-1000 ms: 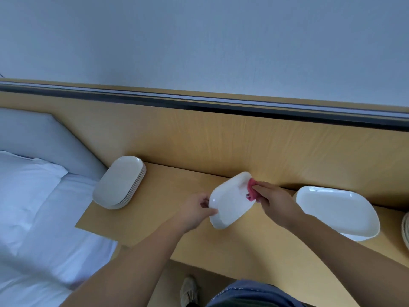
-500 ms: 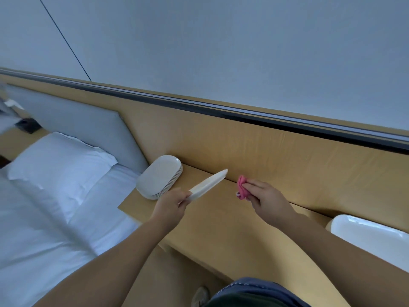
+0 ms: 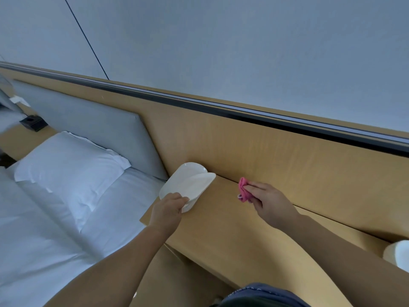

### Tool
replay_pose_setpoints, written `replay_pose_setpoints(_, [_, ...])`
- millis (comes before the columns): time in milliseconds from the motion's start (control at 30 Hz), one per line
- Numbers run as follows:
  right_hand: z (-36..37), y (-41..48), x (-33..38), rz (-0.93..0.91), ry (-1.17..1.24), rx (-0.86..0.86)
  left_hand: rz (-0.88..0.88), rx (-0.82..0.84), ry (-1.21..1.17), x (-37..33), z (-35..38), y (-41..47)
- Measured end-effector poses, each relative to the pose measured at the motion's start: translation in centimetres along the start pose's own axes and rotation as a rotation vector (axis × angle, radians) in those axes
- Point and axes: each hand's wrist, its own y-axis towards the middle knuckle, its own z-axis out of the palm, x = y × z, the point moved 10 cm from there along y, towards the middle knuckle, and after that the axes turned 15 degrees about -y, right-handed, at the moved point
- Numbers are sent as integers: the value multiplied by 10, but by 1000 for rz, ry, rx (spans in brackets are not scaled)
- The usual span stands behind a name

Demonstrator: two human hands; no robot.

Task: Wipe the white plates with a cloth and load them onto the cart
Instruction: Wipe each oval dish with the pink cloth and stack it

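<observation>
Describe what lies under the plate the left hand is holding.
Under the held plate, in the left hand, sits a stack of white plates on the wooden ledge. Plate and hand cover most of it; their number cannot be seen.

White plate (image 3: 201,185): oblong, rounded corners, glossy. Tilted, far end raised, near end gripped by left hand (image 3: 168,207). It sits over the stack, partly covering it.
Stack of white plates (image 3: 182,173): same shape, at left end of bench (image 3: 232,229), against the wooden back panel.
Cloth (image 3: 243,189): small, pink, bunched, pinched in right hand (image 3: 269,201) above the bench, apart from the plates.
Another white dish (image 3: 399,255): cut by the right edge.
</observation>
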Motion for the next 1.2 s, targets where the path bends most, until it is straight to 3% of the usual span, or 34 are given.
replay_pose_setpoints(267, [42,39,19,13,19,52,-135,399,60,64,47,16])
replay_pose_setpoints(667, [56,49,22,98,3,95,-170,510,73,95,67,35])
replay_pose_setpoints(967, [7,8,-10,222,-70,-17,44,516,16,-11,98,76])
replay_pose_setpoints(1200, [-57,-95,-76,435,-150,-173,202,546,-110,-135,158,85])
